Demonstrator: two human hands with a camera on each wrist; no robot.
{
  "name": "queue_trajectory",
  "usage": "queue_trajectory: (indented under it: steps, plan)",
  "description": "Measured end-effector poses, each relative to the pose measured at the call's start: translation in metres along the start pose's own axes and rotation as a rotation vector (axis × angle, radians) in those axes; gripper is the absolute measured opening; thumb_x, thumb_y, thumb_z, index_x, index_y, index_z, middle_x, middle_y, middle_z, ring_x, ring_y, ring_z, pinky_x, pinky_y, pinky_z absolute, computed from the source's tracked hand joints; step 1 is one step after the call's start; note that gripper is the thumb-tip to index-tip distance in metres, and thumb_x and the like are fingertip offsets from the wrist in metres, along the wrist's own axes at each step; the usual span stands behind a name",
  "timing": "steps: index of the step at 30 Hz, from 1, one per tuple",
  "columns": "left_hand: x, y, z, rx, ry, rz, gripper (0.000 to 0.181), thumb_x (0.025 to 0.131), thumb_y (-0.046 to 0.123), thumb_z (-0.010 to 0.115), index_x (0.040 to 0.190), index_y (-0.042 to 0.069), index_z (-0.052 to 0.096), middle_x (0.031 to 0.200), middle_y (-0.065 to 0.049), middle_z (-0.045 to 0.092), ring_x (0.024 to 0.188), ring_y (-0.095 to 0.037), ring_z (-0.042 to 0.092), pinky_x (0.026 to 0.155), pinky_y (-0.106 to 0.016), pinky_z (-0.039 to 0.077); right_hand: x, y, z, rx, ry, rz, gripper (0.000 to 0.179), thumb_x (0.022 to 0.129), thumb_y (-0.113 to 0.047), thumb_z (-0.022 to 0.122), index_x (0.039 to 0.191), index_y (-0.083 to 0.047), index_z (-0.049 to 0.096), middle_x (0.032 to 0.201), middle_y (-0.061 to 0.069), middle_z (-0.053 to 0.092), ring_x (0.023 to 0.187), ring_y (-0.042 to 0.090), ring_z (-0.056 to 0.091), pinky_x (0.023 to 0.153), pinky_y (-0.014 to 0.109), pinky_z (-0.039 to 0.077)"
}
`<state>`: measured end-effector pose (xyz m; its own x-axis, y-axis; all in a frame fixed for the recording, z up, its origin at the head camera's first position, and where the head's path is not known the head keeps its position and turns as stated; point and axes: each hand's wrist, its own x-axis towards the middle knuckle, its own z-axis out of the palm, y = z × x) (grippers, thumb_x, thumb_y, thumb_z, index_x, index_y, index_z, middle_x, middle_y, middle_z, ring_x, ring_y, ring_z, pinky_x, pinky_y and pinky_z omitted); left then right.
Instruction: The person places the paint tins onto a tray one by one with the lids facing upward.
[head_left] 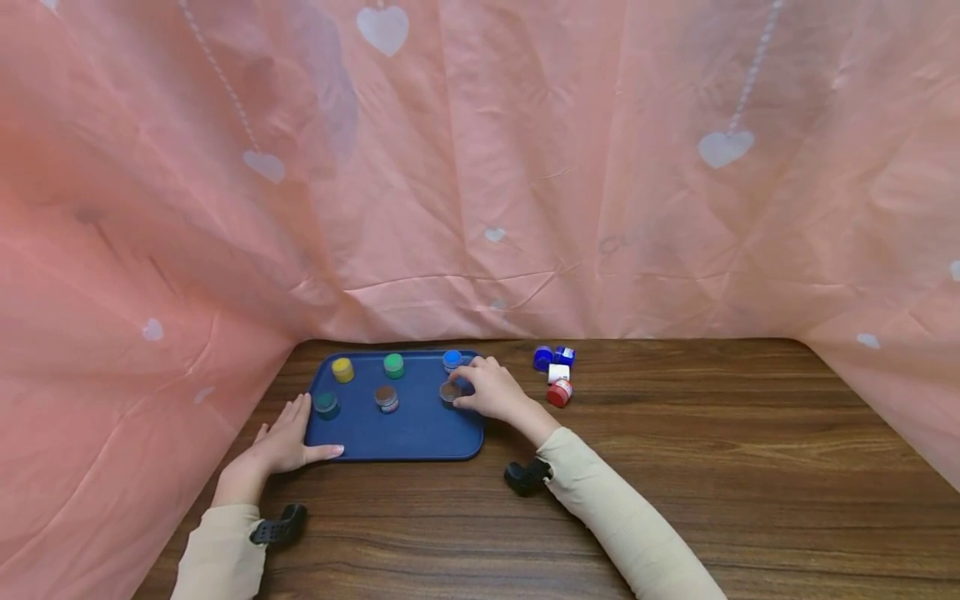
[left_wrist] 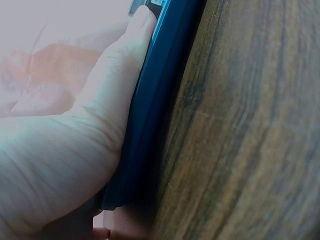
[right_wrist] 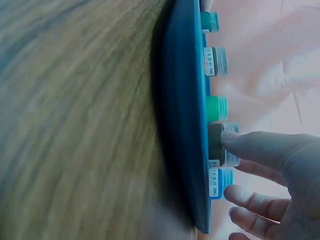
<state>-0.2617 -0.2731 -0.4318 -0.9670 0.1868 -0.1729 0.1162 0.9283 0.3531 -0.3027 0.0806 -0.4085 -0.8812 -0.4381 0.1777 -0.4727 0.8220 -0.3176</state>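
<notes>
A blue tray [head_left: 420, 437] lies on the table with several small paint jars on it. My right hand [head_left: 491, 389] pinches a dark brown paint jar [head_left: 450, 392] at the tray's right side, the thumb [right_wrist: 245, 145] on its clear lid. Just behind that jar stands a blue paint jar [head_left: 452, 360]. Also on the tray are a yellow jar [head_left: 342, 370], a green jar [head_left: 393, 365], a lighter brown jar [head_left: 386, 398] and a dark teal jar [head_left: 326, 405]. My left hand [head_left: 283, 442] rests at the tray's left front corner, fingers straight along the side, thumb over the front rim.
Right of the tray, a red jar [head_left: 559, 392], a white jar [head_left: 558, 373] and two dark blue jars [head_left: 543, 358] sit close together on the wooden table [head_left: 712, 467]. A pink curtain [head_left: 480, 167] with white hearts hangs around the back and sides.
</notes>
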Motion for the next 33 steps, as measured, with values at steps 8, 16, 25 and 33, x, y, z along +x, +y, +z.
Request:
queue_trajectory:
  steps: [8, 16, 25, 33]
  plan:
    - [0.001, 0.001, 0.000, -0.003, -0.002, -0.001, 0.127, 0.077, 0.069, 0.066, 0.151, -0.012, 0.002, 0.157, -0.036, 0.003, 0.145, -0.054, 0.004, 0.108, -0.076, 0.008, -0.015, 0.010, -0.009, 0.008, 0.033, 0.004, 0.043, 0.082, -0.031, 0.078, 0.121, -0.015, 0.067, 0.112, 0.010, 0.063, 0.107, 0.030, 0.053, 0.090, 0.048, 0.046]
    - [-0.001, 0.000, 0.000, -0.001, 0.006, 0.001, 0.127, 0.077, 0.069, 0.067, 0.151, -0.013, 0.002, 0.157, -0.037, 0.004, 0.145, -0.054, 0.005, 0.108, -0.076, 0.008, -0.033, 0.022, -0.017, -0.004, 0.079, -0.035, 0.042, 0.081, -0.028, 0.079, 0.119, -0.014, 0.068, 0.108, 0.009, 0.063, 0.101, 0.028, 0.054, 0.081, 0.043, 0.047]
    - [-0.001, 0.001, 0.000, 0.000, 0.001, -0.011, 0.128, 0.077, 0.069, 0.066, 0.151, -0.013, 0.002, 0.157, -0.037, 0.003, 0.145, -0.054, 0.004, 0.108, -0.076, 0.008, -0.055, 0.031, -0.028, -0.044, 0.138, -0.088, 0.038, 0.079, -0.025, 0.081, 0.113, -0.014, 0.070, 0.105, 0.007, 0.064, 0.099, 0.027, 0.054, 0.079, 0.041, 0.047]
    - [-0.001, 0.001, 0.000, 0.001, 0.002, -0.011, 0.128, 0.077, 0.069, 0.066, 0.151, -0.012, 0.002, 0.157, -0.036, 0.003, 0.145, -0.054, 0.004, 0.109, -0.076, 0.008, -0.071, 0.046, -0.039, -0.092, 0.150, -0.164, 0.040, 0.076, -0.023, 0.082, 0.113, -0.014, 0.070, 0.105, 0.006, 0.062, 0.100, 0.025, 0.053, 0.084, 0.041, 0.046]
